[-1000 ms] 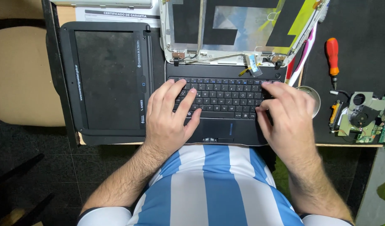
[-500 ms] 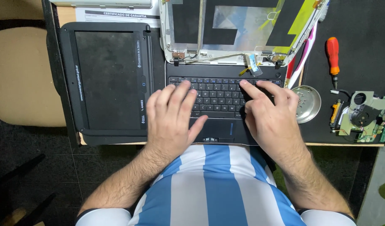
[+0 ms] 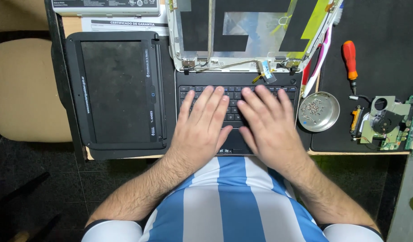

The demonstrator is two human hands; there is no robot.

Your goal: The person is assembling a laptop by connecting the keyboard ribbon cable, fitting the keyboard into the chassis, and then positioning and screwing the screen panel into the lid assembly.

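Both hands lie flat on the laptop keyboard [image 3: 235,96], left hand [image 3: 202,127] and right hand [image 3: 267,125] with fingers spread wide, gripping nothing. Pressing hard could, I judge, strain the loose ribbon cable [image 3: 265,71] just behind the keyboard, or shove the base into the screw dish [image 3: 319,112] right of it.

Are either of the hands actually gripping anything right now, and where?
Nothing is held. The left hand and right hand lie flat, fingers spread, on the laptop keyboard.

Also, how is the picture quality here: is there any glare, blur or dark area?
In the head view, everything is sharp, including both hands, left and right; the metal dish and the open lid panel show soft glare; the floor at lower left is dark, detail lost.
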